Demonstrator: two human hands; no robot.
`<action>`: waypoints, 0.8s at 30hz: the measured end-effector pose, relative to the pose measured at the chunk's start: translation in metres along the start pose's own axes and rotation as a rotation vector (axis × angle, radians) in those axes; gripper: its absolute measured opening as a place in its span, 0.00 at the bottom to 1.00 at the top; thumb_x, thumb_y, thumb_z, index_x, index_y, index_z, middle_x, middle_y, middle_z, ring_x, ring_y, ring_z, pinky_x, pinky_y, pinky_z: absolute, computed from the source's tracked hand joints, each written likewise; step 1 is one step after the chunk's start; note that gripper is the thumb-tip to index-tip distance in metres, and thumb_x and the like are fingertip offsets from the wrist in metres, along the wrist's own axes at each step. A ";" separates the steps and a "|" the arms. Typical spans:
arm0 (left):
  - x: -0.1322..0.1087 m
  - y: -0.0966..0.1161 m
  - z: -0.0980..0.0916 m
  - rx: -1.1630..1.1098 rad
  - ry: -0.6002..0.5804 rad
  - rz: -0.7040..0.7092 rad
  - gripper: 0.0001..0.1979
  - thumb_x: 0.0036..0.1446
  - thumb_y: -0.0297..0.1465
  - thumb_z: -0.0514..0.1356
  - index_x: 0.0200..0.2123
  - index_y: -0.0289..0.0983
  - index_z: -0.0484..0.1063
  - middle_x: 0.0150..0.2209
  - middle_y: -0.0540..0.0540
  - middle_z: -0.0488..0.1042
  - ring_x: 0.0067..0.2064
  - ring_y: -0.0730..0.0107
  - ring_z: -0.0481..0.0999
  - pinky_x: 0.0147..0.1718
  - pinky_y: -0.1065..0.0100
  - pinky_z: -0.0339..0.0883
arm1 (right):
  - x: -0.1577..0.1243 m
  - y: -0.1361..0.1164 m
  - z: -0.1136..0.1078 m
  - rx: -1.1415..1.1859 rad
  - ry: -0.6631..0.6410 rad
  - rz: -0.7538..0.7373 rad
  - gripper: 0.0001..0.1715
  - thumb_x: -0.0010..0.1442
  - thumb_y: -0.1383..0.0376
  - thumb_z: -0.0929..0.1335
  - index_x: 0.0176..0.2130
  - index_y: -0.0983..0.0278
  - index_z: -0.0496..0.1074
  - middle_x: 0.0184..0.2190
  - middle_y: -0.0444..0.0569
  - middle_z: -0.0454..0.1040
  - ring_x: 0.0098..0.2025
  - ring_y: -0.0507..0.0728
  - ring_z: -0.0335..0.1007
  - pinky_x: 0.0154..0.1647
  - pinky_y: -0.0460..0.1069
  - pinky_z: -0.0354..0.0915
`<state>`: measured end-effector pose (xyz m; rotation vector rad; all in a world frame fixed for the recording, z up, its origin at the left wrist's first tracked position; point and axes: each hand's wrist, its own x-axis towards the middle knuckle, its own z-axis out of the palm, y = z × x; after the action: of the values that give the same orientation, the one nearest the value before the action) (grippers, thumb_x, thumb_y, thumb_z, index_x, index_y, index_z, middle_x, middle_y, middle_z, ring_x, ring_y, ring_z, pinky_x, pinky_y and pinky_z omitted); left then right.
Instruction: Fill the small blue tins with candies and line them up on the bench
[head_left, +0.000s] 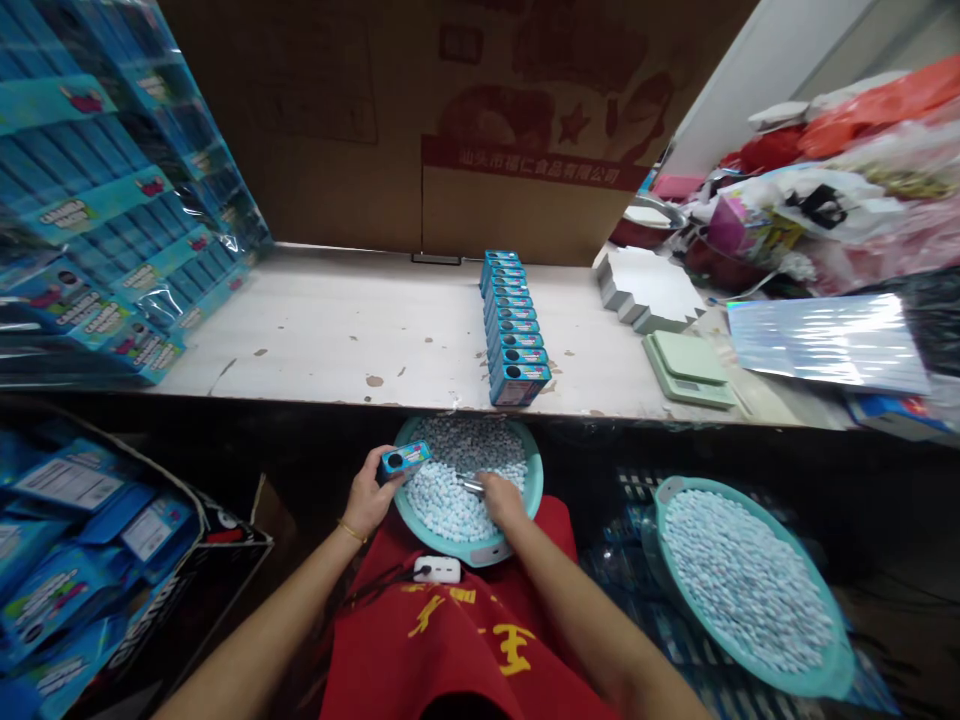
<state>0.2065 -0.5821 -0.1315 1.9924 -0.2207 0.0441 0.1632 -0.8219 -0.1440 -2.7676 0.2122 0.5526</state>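
Note:
My left hand (369,492) is closed around a small blue candy box (406,458), held over the left rim of a turquoise basin (534,480). Small pale blue and white candies (442,505) fill the basin, which rests at my lap. Inside it, my right hand (501,498) grips a small metal scoop (471,484) among the candies; the scoop's far end is partly hidden. Just beyond the basin, a row of several blue candy boxes (519,340) stands on the white table (360,340), reaching back from its front edge.
A large cardboard box (525,190) closes off the table's back. Wrapped blue boxes (112,230) are stacked at left, above a carton of flat blue boxes (75,550). At right are a green scale (688,368), white card stacks (651,285) and another candy-filled basin (750,580).

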 end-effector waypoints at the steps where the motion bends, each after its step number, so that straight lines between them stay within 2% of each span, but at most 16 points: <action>1: 0.000 0.000 -0.001 -0.003 0.007 -0.008 0.20 0.46 0.34 0.58 0.43 0.39 0.61 0.40 0.48 0.67 0.42 0.67 0.68 0.45 0.64 0.60 | 0.007 -0.009 0.014 0.050 0.016 -0.014 0.21 0.56 0.72 0.56 0.44 0.59 0.68 0.42 0.49 0.72 0.44 0.55 0.66 0.41 0.46 0.58; 4: -0.001 0.000 -0.003 -0.026 0.026 -0.040 0.21 0.44 0.35 0.60 0.43 0.39 0.61 0.40 0.48 0.67 0.42 0.67 0.68 0.45 0.63 0.60 | 0.022 -0.025 0.038 0.208 0.071 -0.039 0.21 0.57 0.69 0.56 0.46 0.59 0.68 0.43 0.48 0.72 0.45 0.55 0.66 0.42 0.46 0.58; 6: -0.001 0.000 -0.006 -0.050 0.036 -0.061 0.22 0.44 0.36 0.60 0.43 0.39 0.61 0.39 0.48 0.68 0.40 0.67 0.68 0.44 0.63 0.61 | 0.028 -0.020 0.041 0.302 0.091 -0.057 0.20 0.56 0.68 0.57 0.45 0.60 0.70 0.42 0.47 0.73 0.44 0.54 0.66 0.42 0.45 0.59; 8: 0.000 0.000 -0.008 -0.061 0.044 -0.070 0.22 0.44 0.35 0.61 0.43 0.39 0.61 0.39 0.48 0.68 0.39 0.67 0.69 0.43 0.64 0.62 | 0.027 -0.007 0.035 0.381 0.107 -0.086 0.19 0.54 0.69 0.58 0.42 0.61 0.71 0.39 0.46 0.74 0.42 0.53 0.67 0.41 0.45 0.60; 12: 0.002 0.004 -0.006 -0.048 0.045 -0.054 0.21 0.44 0.35 0.60 0.43 0.39 0.61 0.39 0.47 0.68 0.40 0.67 0.69 0.42 0.64 0.62 | 0.009 0.017 0.001 0.477 0.130 -0.154 0.19 0.52 0.70 0.58 0.40 0.62 0.72 0.33 0.45 0.75 0.36 0.53 0.68 0.36 0.45 0.61; 15: 0.003 0.009 0.005 -0.024 -0.003 -0.019 0.20 0.45 0.33 0.59 0.44 0.39 0.61 0.39 0.48 0.68 0.40 0.67 0.69 0.43 0.64 0.61 | -0.011 0.017 -0.036 0.511 0.156 -0.229 0.19 0.52 0.69 0.58 0.39 0.61 0.73 0.30 0.45 0.74 0.32 0.52 0.68 0.33 0.45 0.61; 17: 0.003 0.014 0.013 0.010 -0.051 0.015 0.19 0.46 0.30 0.57 0.44 0.39 0.61 0.40 0.47 0.68 0.41 0.67 0.69 0.44 0.64 0.61 | -0.024 0.008 -0.062 0.457 0.161 -0.275 0.20 0.52 0.69 0.58 0.40 0.60 0.73 0.30 0.45 0.75 0.33 0.52 0.68 0.34 0.45 0.60; 20: 0.001 0.019 0.023 0.078 -0.096 0.058 0.19 0.45 0.26 0.55 0.44 0.39 0.62 0.41 0.47 0.68 0.43 0.66 0.68 0.45 0.64 0.60 | -0.039 -0.015 -0.095 0.197 0.123 -0.260 0.20 0.52 0.70 0.58 0.38 0.57 0.73 0.33 0.46 0.75 0.37 0.54 0.68 0.36 0.46 0.60; 24: -0.004 0.021 0.032 0.161 -0.120 0.124 0.21 0.43 0.23 0.54 0.45 0.39 0.63 0.43 0.45 0.68 0.45 0.64 0.67 0.47 0.61 0.59 | -0.050 -0.055 -0.118 -0.198 0.062 -0.177 0.18 0.51 0.71 0.58 0.36 0.60 0.73 0.35 0.53 0.74 0.39 0.58 0.69 0.38 0.50 0.60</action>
<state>0.1970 -0.6188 -0.1262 2.1420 -0.4297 0.0218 0.1697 -0.8043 -0.0053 -2.9584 -0.0789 0.4649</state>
